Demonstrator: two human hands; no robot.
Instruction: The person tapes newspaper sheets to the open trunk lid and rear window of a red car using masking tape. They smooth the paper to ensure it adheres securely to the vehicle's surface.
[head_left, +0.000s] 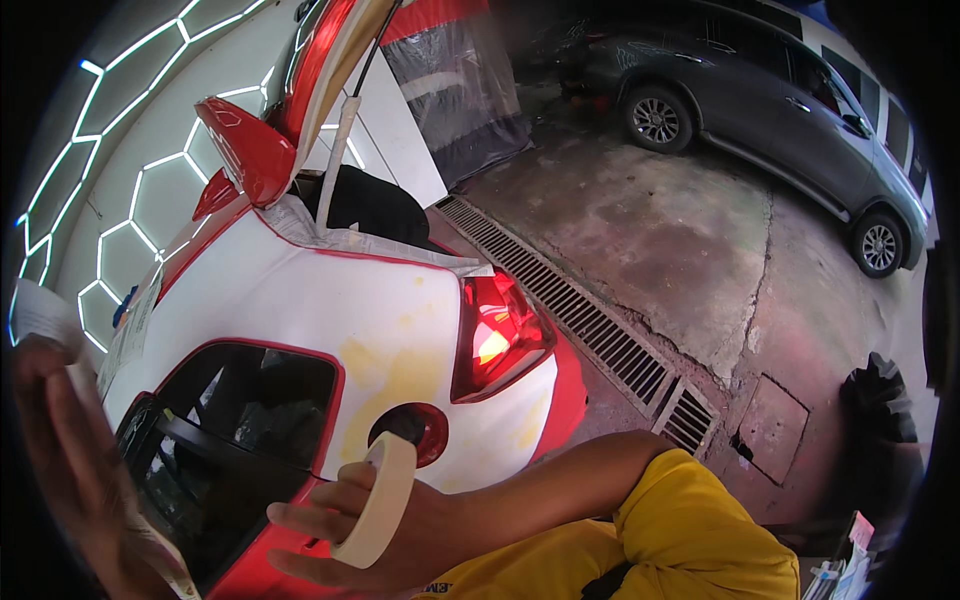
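My right hand [400, 530] holds a roll of cream masking tape [385, 500], its fingers curled at the ring and partly stretched out. It hovers over the red lower side of a car, just below the open round fuel filler recess [425, 432]. At the far left, my left hand [70, 450] is raised and smeared by motion, with a pale sheet of paper [45, 315] at its fingers. The car's rear panel [300, 290] is white with yellowish patches, between a dark side window [260, 400] and a lit red tail light [500, 335].
The tailgate stands raised on a wrapped strut [338, 160], and paper [400, 247] lines the opening's edge. Behind runs a floor drain grate [580, 305]. A dark grey car [750, 110] is parked beyond. Hexagonal lights [150, 160] cover the left wall.
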